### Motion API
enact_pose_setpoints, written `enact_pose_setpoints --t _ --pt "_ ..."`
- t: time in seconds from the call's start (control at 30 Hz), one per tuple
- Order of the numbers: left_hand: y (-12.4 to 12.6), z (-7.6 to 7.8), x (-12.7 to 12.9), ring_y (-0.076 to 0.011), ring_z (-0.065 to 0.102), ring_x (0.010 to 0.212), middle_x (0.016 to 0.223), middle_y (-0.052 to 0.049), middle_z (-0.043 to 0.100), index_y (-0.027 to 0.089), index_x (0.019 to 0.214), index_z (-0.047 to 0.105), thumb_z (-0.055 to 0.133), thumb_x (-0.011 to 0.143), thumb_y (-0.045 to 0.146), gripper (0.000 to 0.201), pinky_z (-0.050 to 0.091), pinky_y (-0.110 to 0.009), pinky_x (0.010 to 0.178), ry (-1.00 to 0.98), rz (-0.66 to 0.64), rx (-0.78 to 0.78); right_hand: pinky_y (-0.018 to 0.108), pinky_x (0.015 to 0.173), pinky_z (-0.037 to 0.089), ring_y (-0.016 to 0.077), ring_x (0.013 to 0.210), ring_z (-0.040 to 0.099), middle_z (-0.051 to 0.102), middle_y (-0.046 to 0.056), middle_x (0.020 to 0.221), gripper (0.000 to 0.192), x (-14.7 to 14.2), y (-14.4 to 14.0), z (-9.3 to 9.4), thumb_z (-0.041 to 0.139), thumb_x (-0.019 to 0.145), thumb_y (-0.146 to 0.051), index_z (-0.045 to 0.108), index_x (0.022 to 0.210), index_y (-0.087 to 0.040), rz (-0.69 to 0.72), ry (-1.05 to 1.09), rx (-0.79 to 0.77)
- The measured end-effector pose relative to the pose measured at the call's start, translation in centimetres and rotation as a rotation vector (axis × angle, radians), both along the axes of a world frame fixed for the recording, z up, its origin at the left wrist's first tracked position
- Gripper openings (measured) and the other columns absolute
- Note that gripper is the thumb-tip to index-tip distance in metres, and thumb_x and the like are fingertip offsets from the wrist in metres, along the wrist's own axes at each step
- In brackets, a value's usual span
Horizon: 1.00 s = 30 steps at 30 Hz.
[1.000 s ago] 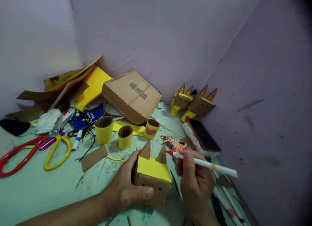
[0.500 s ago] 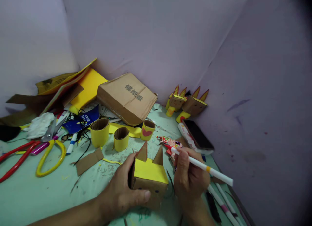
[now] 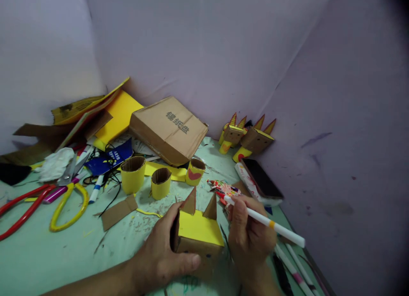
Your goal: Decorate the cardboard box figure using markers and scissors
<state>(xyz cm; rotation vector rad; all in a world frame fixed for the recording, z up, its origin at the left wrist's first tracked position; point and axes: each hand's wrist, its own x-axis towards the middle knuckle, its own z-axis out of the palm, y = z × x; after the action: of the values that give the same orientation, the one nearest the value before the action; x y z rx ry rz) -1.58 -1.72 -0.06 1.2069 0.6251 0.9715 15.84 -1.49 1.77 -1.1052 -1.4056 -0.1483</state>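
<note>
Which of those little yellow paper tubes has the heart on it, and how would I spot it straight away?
Start at the big brown cardboard box lying tilted near the back corner. Just below its front corner, on the green table, stand three short yellow tubes in a row; the heart tube is the rightmost and smallest. Only it bears a red heart, while the plain tubes to its left show none.

I work at a table (image 3: 41,262) with a pale green surface, marked with scuffs and paper scraps. The table sits in a corner. Pale lilac walls (image 3: 204,53) enclose it on the left, at the back and on the right. The right wall (image 3: 345,151) carries a few dark smudges. Light is soft and even, and it falls off toward the far right edge.
</note>
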Motion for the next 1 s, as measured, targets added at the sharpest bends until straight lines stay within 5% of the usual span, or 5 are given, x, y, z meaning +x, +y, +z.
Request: enact_pose_setpoints --t 0.43,1.0 --pt "-0.2 0.9 -0.1 -0.0321 0.061 0.107 0.116 -0.007 0.067 0.020 0.128 0.045 0.081 0.061 0.038 0.078 0.048 -0.040 0.090 0.075 -0.019 -0.008 0.017 0.038 0.039 0.0082 0.041 0.051 0.056 -0.006 0.055 0.020 0.1 -0.1 0.2 0.052 0.095 -0.016 0.058 0.075 -0.019 0.007 -0.018 -0.024" --pt "-0.3 0.9 -0.1 -0.0331 0.060 0.109 0.120 -0.009 0.066 0.019 0.127 0.046 0.082 0.061 0.038 0.078 0.047 -0.042 0.093 0.051 -0.010 0.008 0.017 0.038 0.038 0.0065 0.037 0.049 0.054 -0.007 0.051 0.025 -0.4 -0.9 1.1 0.051 0.092 -0.012 0.057 0.069 -0.020 -0.036 -0.107 -0.003"
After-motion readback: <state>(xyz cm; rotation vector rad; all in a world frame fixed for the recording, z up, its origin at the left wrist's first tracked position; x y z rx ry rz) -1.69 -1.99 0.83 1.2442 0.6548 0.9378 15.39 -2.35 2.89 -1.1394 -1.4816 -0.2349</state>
